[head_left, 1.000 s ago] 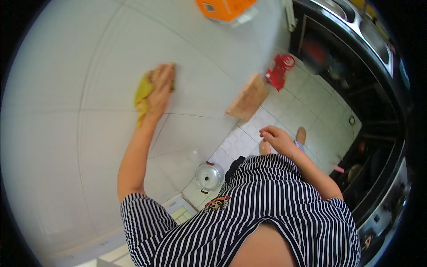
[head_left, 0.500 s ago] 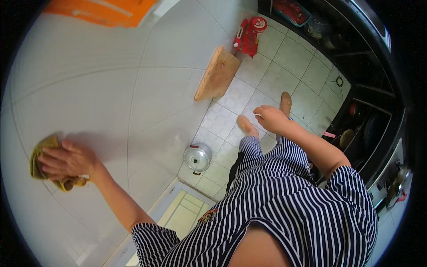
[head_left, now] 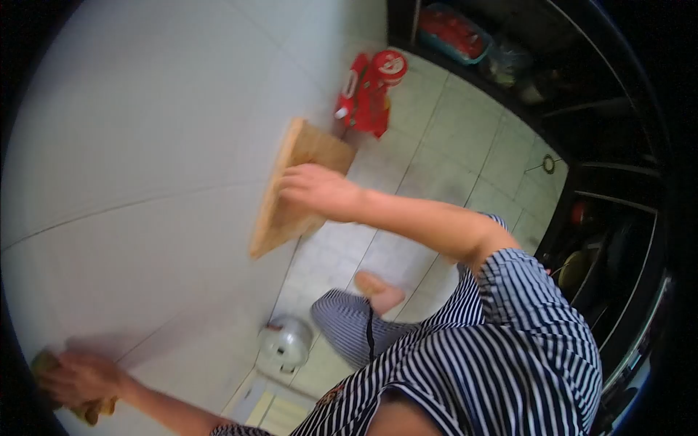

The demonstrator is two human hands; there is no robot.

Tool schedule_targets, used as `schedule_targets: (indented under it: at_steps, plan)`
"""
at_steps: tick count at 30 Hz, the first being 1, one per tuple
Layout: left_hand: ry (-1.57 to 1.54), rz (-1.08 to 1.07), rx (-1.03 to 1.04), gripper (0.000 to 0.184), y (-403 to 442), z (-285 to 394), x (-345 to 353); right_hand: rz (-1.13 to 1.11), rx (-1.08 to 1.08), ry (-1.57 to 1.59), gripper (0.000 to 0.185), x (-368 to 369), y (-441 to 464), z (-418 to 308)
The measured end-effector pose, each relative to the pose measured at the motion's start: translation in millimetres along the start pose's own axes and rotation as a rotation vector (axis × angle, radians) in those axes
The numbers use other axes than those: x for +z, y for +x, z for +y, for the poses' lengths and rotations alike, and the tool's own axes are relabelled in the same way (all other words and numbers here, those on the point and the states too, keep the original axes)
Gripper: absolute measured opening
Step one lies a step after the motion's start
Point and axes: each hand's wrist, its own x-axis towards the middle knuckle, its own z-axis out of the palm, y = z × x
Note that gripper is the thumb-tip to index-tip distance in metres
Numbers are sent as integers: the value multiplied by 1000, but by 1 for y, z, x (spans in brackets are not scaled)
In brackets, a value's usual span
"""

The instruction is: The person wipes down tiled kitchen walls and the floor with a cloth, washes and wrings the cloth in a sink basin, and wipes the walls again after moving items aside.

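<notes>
My left hand presses a yellowish-brown cloth flat against the pale tiled wall at the lower left, fingers spread over it. Most of the cloth is hidden beneath the hand or blurred. My right hand appears in front of a wooden board that leans on the wall. Its fingers are loosely bent and apart, with nothing seen in them. Whether they touch the board I cannot tell.
Red packages stand on the floor by the wall, beyond the board. A lidded silver pot sits on the tiled floor. Dark shelves with a blue basin and other items line the right side.
My right arm has swung from beside my legs toward the wall, in front of the board. My left hand stays on the cloth at the wall. The view has shifted and turned.
</notes>
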Motion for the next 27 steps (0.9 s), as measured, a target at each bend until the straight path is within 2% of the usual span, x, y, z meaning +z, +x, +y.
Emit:
schedule_targets:
  at_steps: [3, 7, 8, 15, 17, 18, 23, 25, 26, 27]
  plan:
    - [-59, 56, -51, 42, -14, 33, -21, 14, -151, -111, 33, 33, 29, 23]
    - [-124, 141, -139, 30, -33, 80, -51, 254, -376, -261, 36, 54, 40, 49]
    - [-137, 162, -161, 27, -40, 95, -60, 251, -396, -295, 36, 53, 37, 52]
    - [-269, 237, -249, 15, -73, 153, -72, 309, -426, -134, 45, 54, 33, 46]
    - [-305, 296, -243, 17, -91, 168, -57, 284, -332, -165, 44, 55, 31, 48]
    - [-305, 257, -228, 17, -104, 177, -58, 234, -331, -127, 44, 48, 33, 51]
    - [-875, -212, -310, 33, -147, 272, -91, 229, -400, -71, 38, 31, 14, 56]
    - [-1149, -370, -471, 29, -129, 337, -123, 272, -434, -72, 36, 32, 5, 58]
    - [-1146, -381, -462, 29, -120, 358, -132, 338, -499, -73, 31, 32, 3, 64]
    - [-1271, -491, -552, 28, -133, 369, -150, 410, -580, -110, 27, 42, -7, 50]
